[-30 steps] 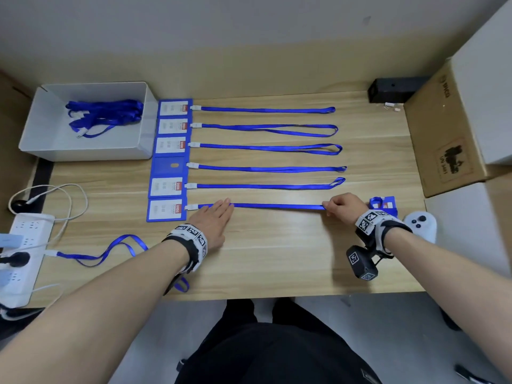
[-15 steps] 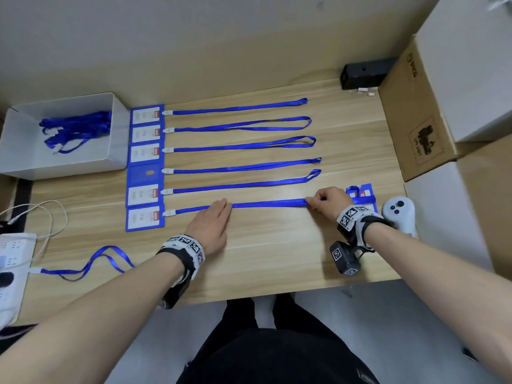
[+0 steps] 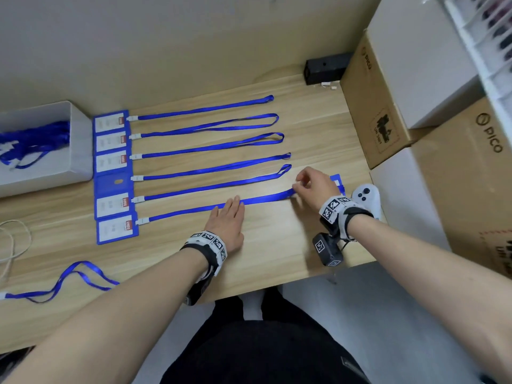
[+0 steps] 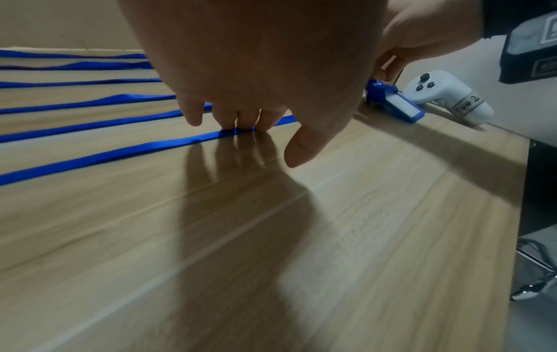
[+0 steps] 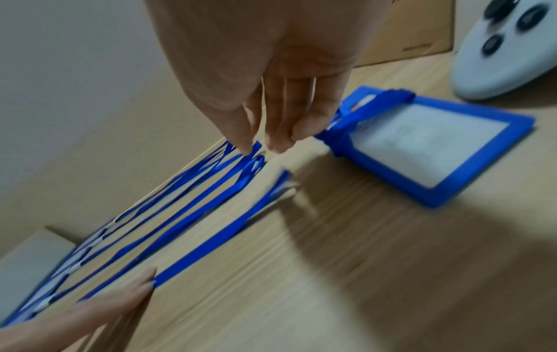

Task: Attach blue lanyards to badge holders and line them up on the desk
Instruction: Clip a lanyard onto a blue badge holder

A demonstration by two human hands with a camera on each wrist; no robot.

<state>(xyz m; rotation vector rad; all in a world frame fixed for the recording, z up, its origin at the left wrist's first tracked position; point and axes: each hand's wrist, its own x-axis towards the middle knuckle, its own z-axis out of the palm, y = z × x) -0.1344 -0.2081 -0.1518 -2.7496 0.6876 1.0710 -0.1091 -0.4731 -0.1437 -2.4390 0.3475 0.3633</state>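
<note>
Light wooden desk (image 3: 277, 245) against a beige wall. Compared with half a second earlier, the right hand (image 3: 315, 187) is seen raised off the nearest flat blue fabric lanyard (image 3: 194, 210), fingers relaxed, nothing gripped. The left hand (image 3: 227, 223) is kept flat, fingertips (image 4: 247, 121) pressed on the strap's midpoint; its blue-framed rectangular plastic badge holder (image 3: 116, 230) is noted beyond the left hand.
</note>
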